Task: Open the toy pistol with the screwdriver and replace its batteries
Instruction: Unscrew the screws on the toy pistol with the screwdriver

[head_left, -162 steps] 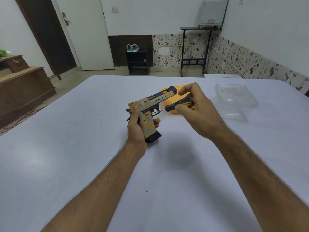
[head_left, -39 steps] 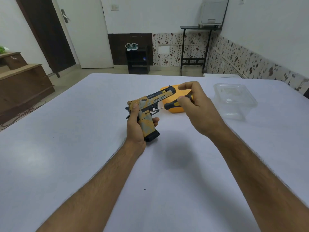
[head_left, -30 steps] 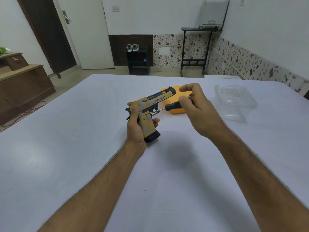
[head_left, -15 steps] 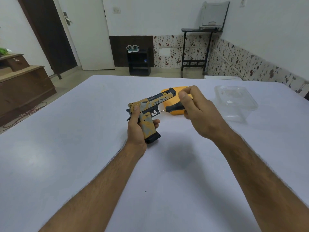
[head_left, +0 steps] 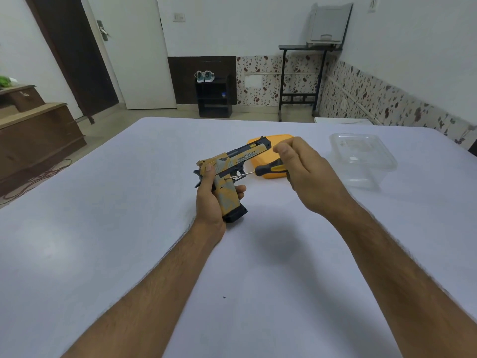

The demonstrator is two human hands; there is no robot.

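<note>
Right hand [head_left: 307, 174] has re-gripped the screwdriver [head_left: 268, 169] between turns.
Tip stays in the toy pistol [head_left: 227, 177] screw; left hand [head_left: 210, 196] clasps the handle. Unscrewing likely continues.

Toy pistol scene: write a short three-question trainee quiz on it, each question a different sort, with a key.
1. True or false: the left hand grips the toy pistol by its grip.
2. The right hand holds: A) clear plastic container, B) screwdriver, C) orange lid.
3. Fill in: the screwdriver tip meets the pistol's ____.

Key: 1 true; 2 B; 3 grip.
</note>
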